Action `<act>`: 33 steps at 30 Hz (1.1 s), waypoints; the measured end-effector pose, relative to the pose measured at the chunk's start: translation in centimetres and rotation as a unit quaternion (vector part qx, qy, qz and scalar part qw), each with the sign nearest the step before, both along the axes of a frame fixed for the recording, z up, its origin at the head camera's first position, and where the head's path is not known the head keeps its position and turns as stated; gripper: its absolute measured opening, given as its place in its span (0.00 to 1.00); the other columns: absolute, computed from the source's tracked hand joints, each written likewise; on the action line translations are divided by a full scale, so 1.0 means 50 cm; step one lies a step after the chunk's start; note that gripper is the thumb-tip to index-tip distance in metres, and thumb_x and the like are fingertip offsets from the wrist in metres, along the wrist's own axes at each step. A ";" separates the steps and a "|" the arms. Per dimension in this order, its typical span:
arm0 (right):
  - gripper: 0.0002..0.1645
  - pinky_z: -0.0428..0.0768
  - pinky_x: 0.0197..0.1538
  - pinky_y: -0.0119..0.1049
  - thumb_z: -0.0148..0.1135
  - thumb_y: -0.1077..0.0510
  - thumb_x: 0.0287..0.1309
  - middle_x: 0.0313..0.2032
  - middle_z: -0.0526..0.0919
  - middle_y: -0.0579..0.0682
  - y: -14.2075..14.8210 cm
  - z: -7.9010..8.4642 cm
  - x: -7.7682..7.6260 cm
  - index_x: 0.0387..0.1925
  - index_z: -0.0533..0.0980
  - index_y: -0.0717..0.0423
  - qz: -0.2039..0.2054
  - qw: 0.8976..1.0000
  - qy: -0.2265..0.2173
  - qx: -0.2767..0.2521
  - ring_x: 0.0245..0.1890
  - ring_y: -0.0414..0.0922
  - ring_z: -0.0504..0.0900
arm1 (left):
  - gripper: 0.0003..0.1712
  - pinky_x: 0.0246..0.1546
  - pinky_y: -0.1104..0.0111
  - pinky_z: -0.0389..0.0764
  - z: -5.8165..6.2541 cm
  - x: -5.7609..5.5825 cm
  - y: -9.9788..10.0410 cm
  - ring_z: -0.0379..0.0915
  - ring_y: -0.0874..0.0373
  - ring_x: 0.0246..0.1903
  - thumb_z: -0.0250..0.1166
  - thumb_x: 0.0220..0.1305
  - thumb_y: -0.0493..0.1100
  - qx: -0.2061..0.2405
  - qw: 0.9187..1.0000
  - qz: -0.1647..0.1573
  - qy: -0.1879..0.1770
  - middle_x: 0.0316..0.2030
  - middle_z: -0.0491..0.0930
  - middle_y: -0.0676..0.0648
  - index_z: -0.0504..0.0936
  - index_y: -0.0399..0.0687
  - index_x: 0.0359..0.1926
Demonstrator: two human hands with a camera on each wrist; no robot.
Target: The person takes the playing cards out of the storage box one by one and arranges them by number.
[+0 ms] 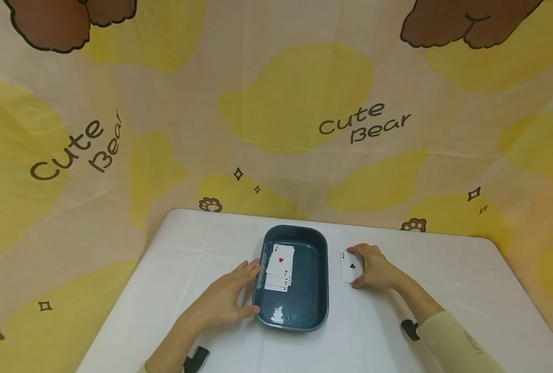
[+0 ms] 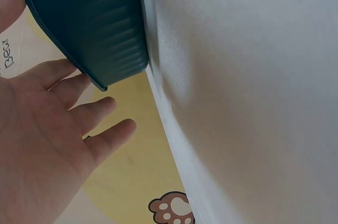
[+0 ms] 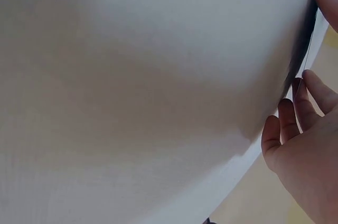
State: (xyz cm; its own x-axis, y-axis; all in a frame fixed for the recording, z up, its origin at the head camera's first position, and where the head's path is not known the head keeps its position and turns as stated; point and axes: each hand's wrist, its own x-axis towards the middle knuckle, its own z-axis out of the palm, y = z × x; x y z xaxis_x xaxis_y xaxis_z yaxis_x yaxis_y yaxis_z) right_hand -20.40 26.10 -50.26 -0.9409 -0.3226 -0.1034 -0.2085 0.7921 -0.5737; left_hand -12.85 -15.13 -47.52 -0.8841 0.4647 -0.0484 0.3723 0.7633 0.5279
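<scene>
A dark blue rectangular tray [image 1: 299, 303] stands on the table, with a small overlapping pile of playing cards lying inside, an ace of hearts [image 1: 281, 260] on top. My left hand [image 1: 220, 298] rests at the tray's left side. In the left wrist view its thumb and fingertips touch the rim, and the other fingers are spread loosely. To the right of the tray, my right hand [image 1: 374, 267] pinches an ace of clubs [image 1: 348, 270] by its edges, thumb on the near side and fingers on the far side. The right wrist view shows this card nearly edge-on, close over the cloth.
A white cloth [image 1: 444, 280] covers the table. Behind its far edge hangs a backdrop [image 1: 295, 98] with yellow patches, bear feet and "Cute Bear" lettering. Black wrist devices [image 1: 410, 330] sit on both forearms.
</scene>
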 end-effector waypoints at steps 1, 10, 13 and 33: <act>0.50 0.67 0.68 0.71 0.85 0.59 0.34 0.65 0.76 0.63 0.000 0.000 0.000 0.65 0.76 0.61 0.000 1.000 0.000 0.000 0.64 0.65 0.67 | 0.51 0.70 0.37 0.66 0.000 0.000 0.000 0.53 0.46 0.79 0.75 0.58 0.57 0.000 1.000 -0.001 0.000 0.80 0.59 0.53 0.66 0.50 0.80; 0.51 0.67 0.67 0.71 0.85 0.59 0.35 0.66 0.74 0.65 -0.001 0.003 0.003 0.65 0.75 0.63 0.000 1.000 -0.004 0.003 0.65 0.66 0.67 | 0.51 0.71 0.39 0.65 -0.001 -0.001 -0.004 0.52 0.47 0.80 0.75 0.59 0.57 0.007 1.000 -0.007 -0.002 0.80 0.58 0.54 0.66 0.51 0.80; 0.52 0.67 0.67 0.71 0.85 0.59 0.35 0.66 0.74 0.65 -0.001 0.003 0.003 0.66 0.75 0.64 0.001 1.000 -0.006 0.001 0.65 0.66 0.67 | 0.51 0.71 0.39 0.65 -0.002 -0.001 -0.005 0.52 0.47 0.80 0.75 0.58 0.57 0.008 1.000 -0.007 -0.004 0.80 0.58 0.54 0.65 0.51 0.80; 0.51 0.68 0.66 0.72 0.81 0.56 0.49 0.72 0.67 0.67 0.019 0.063 -0.003 0.73 0.68 0.63 -0.011 0.999 -0.006 -0.047 0.68 0.70 0.65 | 0.51 0.71 0.38 0.65 0.000 0.000 -0.002 0.51 0.49 0.80 0.74 0.59 0.58 0.000 1.000 0.001 -0.012 0.81 0.57 0.56 0.65 0.52 0.80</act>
State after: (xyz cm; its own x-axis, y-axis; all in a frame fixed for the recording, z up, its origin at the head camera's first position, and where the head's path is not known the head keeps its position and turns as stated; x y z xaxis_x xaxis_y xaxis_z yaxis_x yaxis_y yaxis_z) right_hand -20.52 27.07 -47.12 -0.9467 -0.3111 -0.0841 -0.1852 0.7387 -0.6481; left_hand -12.87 -15.21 -47.53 -0.8833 0.4634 -0.0704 0.3582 0.7643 0.5362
